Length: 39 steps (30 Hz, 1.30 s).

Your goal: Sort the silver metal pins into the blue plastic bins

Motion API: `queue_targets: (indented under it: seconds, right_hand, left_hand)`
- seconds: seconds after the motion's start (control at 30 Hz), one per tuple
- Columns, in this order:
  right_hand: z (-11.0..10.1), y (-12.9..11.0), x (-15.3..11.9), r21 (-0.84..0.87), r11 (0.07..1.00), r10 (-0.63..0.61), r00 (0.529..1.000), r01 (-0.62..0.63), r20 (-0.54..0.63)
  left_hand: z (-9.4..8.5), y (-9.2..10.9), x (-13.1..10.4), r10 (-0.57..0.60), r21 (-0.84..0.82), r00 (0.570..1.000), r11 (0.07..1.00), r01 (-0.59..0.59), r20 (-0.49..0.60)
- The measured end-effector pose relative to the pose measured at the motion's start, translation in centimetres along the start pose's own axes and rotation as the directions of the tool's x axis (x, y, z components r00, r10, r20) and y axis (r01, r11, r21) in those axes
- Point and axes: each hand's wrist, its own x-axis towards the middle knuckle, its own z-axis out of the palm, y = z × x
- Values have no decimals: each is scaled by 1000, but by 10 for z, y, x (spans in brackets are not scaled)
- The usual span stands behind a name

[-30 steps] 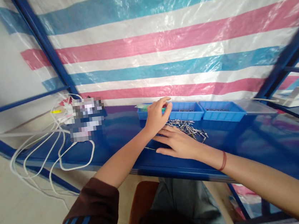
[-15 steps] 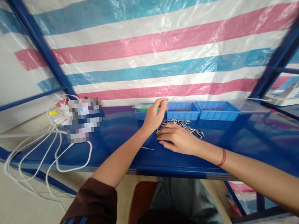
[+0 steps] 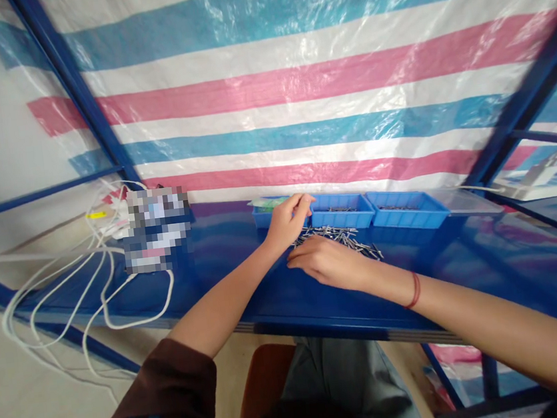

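A loose pile of thin metal rivets (image 3: 363,245) lies on the blue table in front of three blue bins. My left hand (image 3: 288,220) is closed at the pile's left end, in front of the left bin (image 3: 262,219); what its fingers hold is too small to name. Close by on the right, my right hand (image 3: 322,261) hangs over the pile's near edge with its fingertips pinched together, and anything between them is hidden. Small metal pieces lie in the middle bin (image 3: 342,218) and the right bin (image 3: 410,217). Green-and-white material shows in the left bin.
White cables (image 3: 115,325) loop over the table's left end beside a blurred-out object (image 3: 157,226). Blue frame posts (image 3: 78,91) rise at both sides, with striped sheeting behind. A clear flat lid (image 3: 469,204) lies right of the bins.
My right hand has drawn its fingers together and shifted slightly left. My left fingers have closed more. The single rivet seen on the table near my left forearm no longer shows.
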Motion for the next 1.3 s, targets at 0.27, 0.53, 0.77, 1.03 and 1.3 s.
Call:
queue_targets:
  seconds: [0.27,0.53,0.77,1.03,1.3]
  right_hand:
    - [-23,46,-27,319,869,465,847,-379,-259]
    - [-24,51,-29,661,642,654,727,-388,-209]
    - [-23,48,-27,749,559,710,671,-356,-211]
    - [-21,44,-24,857,469,717,659,-213,-228]
    - [-20,48,-26,731,608,704,635,-309,-317]
  left_hand:
    - [20,-8,-8,6,36,988,999,-12,156]
    - [23,-5,-11,-8,64,976,998,-6,219]
    - [25,-2,-13,-74,-45,969,995,87,236]
    - [26,-6,-10,-175,-146,960,967,209,216]
    - [28,-5,-11,-167,-182,958,960,212,235]
